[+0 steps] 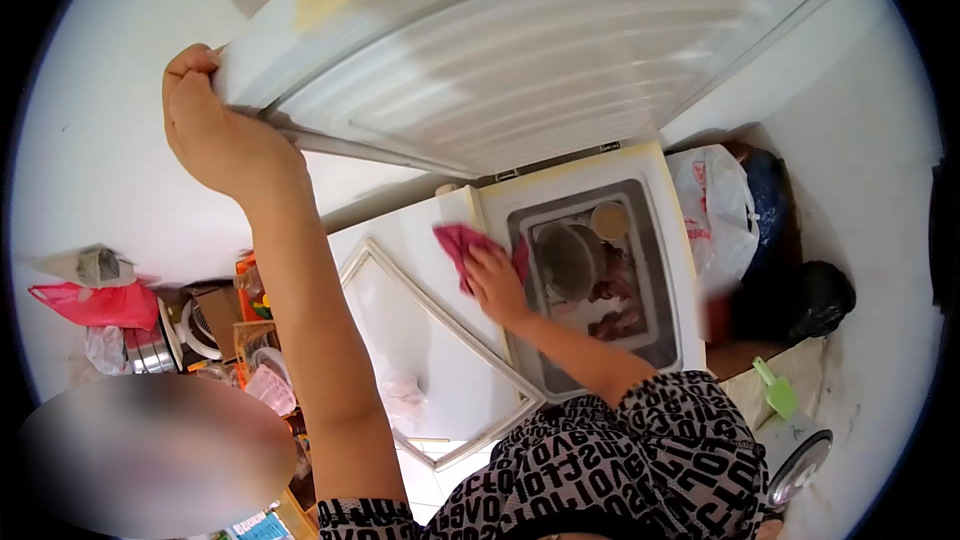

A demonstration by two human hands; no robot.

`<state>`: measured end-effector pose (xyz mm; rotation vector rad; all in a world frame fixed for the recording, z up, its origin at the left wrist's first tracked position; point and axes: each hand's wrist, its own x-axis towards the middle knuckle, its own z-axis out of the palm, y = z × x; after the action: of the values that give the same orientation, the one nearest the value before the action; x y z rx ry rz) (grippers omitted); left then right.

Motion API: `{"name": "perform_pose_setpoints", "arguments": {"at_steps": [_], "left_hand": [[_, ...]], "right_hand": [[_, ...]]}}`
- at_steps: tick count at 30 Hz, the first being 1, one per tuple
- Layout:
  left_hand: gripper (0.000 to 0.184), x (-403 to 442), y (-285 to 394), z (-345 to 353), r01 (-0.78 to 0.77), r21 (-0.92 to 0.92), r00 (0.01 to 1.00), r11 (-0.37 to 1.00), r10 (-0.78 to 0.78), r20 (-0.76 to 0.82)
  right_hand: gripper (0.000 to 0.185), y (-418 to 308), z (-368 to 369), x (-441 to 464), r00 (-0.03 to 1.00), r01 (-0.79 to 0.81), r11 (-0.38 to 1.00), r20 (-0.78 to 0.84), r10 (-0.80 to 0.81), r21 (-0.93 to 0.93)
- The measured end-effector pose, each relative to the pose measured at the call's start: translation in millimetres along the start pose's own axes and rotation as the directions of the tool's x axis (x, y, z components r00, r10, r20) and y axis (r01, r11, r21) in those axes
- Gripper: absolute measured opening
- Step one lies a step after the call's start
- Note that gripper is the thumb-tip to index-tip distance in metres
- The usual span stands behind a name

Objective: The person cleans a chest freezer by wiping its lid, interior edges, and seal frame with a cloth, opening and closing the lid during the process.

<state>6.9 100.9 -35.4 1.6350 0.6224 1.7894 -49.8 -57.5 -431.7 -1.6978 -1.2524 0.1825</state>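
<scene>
My left hand [215, 125] is raised at the upper left, fingers wrapped round the edge of the freezer lid [540, 60], which stands lifted. My right hand [495, 285] presses a dark pink cloth [462, 245] onto the white freezer top [400, 230], just left of the open compartment. Frost lines the rim of that compartment [650, 230]. Inside are a round greyish container [570, 262], a smaller tub with a tan top [608, 221] and reddish pieces that look like meat [612, 325]. Part of the cloth is hidden under my right fingers.
A loose white frame-shaped seal [440, 315] lies at an angle across the freezer's left part. White [715, 210] and black [825, 300] plastic bags sit to the right, near a green scoop [775, 390]. Boxes, a pink bag [100, 302] and household goods crowd the left.
</scene>
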Motion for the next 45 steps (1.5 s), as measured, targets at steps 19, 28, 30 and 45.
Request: {"name": "perform_pose_setpoints", "arguments": {"at_steps": [19,28,30,45], "left_hand": [[0.019,9,-13,-13,0.042,-0.143,0.999,0.989,-0.039,0.026],[0.019,7,-14,-9,0.016,-0.164,1.0,0.986,-0.014,0.016],[0.019,5,-10,-6,0.029,-0.089,0.998,0.996,-0.034,-0.048],[0.02,12,-19,-14,0.072,-0.166,0.997,0.984,-0.073,-0.002]], "right_hand": [[0.034,165,-97,43,0.993,0.1,0.728,0.021,-0.117,-0.678],[0.038,236,-204,73,0.921,-0.381,0.532,-0.362,0.145,-0.756],[0.04,238,-198,88,0.893,-0.436,0.604,-0.403,0.199,-0.668],[0.046,221,-225,28,0.938,-0.34,0.742,-0.261,0.226,-0.578]]}}
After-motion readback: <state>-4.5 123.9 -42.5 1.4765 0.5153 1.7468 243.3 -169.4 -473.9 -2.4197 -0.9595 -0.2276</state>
